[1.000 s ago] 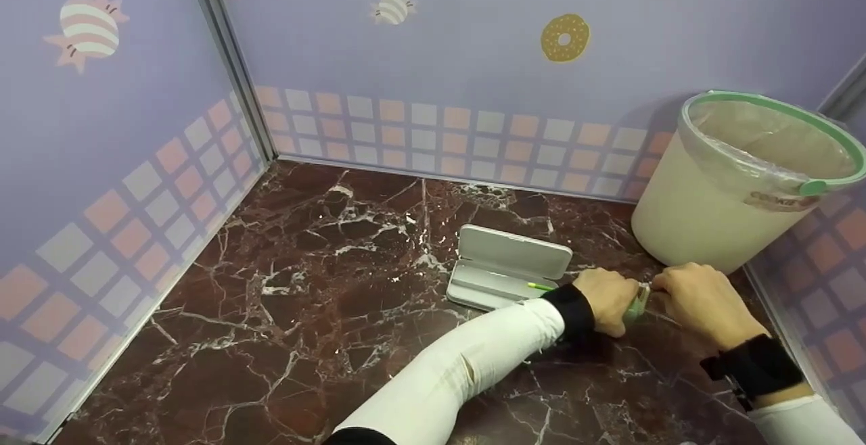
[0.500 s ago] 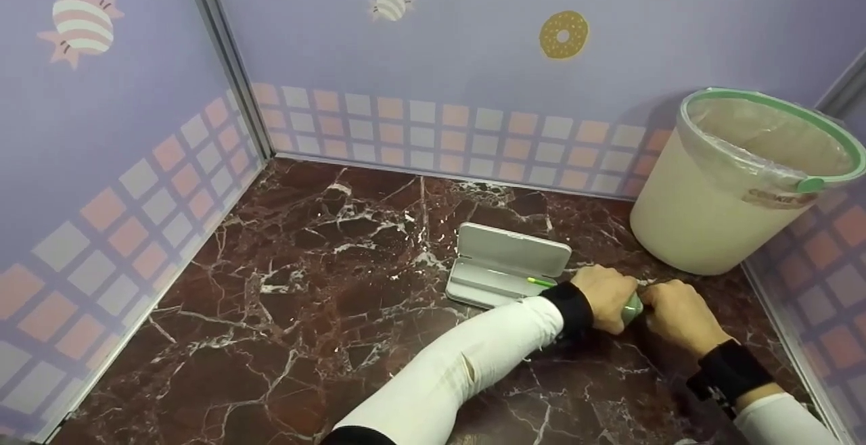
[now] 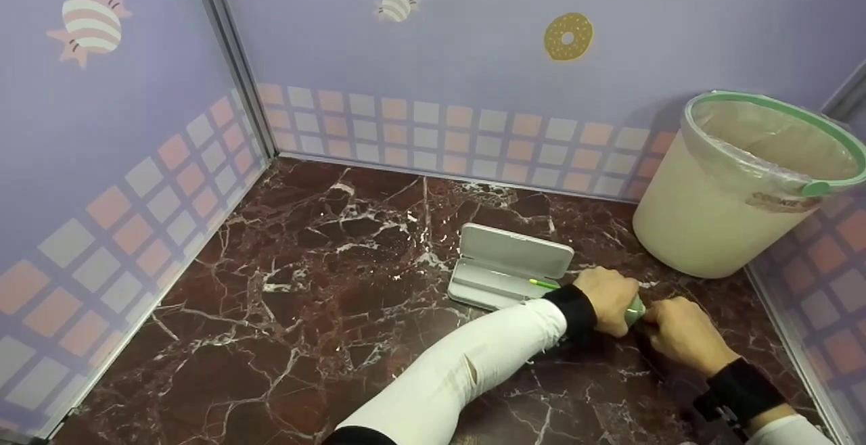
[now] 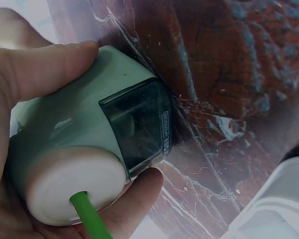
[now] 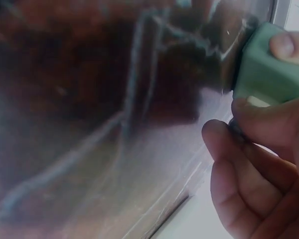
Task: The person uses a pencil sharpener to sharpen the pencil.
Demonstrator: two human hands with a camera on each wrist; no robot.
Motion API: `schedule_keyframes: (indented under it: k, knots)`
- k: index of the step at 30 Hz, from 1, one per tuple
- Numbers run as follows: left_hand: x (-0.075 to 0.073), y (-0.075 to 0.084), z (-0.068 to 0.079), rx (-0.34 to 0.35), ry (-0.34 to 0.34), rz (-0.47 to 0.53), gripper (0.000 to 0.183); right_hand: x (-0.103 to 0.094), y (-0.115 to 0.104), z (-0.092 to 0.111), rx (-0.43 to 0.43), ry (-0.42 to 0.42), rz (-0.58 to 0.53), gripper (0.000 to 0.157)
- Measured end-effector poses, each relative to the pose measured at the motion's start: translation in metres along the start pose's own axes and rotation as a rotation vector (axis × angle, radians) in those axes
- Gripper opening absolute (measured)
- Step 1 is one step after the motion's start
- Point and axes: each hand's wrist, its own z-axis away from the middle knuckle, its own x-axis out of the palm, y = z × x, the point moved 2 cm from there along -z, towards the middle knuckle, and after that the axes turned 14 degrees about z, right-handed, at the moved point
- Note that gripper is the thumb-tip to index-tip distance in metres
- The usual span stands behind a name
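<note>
My left hand [image 3: 607,299] grips a green pencil sharpener [image 4: 74,119], thumb on its top and fingers beneath. It has a dark clear shavings window [image 4: 142,122] and a white round face. A green pencil [image 4: 92,216] is inserted in the hole of that face. In the head view, a yellow-tipped green pencil end [image 3: 543,284] overlaps the open pencil case and points toward the left hand. My right hand [image 3: 687,330] is at the sharpener's other side. Its thumb and forefinger pinch a small dark knob [image 5: 235,127], mostly hidden by the fingertips.
The open white pencil case [image 3: 511,249] stands just left of the hands, lid raised. Behind them on the right is a cream bin [image 3: 710,215] with a plastic liner. Small white bits [image 3: 413,216] lie on the dark marble-patterned table. Patterned walls enclose the back and sides.
My right hand has moved left and slightly down, close against the sharpener, its wrist turning. The left hand keeps its hold in nearly the same place.
</note>
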Motion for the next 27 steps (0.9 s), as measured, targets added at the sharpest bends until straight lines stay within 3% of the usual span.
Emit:
schedule_keyframes:
  k: [5,12,17,22,27]
  knots:
    - [0.001,0.001,0.0,-0.006,0.014,0.011,0.03,0.001,-0.002,0.006,-0.033,0.028,0.016,0.047]
    - [0.008,0.007,-0.001,-0.02,-0.017,0.012,0.028,-0.001,-0.005,0.017,-0.079,0.064,-0.021,0.049]
    - [0.004,0.009,0.001,-0.026,-0.017,0.011,0.03,-0.016,-0.007,0.022,-0.134,0.062,-0.054,0.046]
    - [-0.004,0.005,-0.001,-0.04,-0.01,0.008,0.03,-0.036,-0.008,0.017,-0.135,0.089,-0.059,0.04]
    - [-0.003,0.004,-0.001,-0.027,-0.017,0.014,0.029,-0.045,-0.008,0.017,-0.127,0.041,-0.05,0.039]
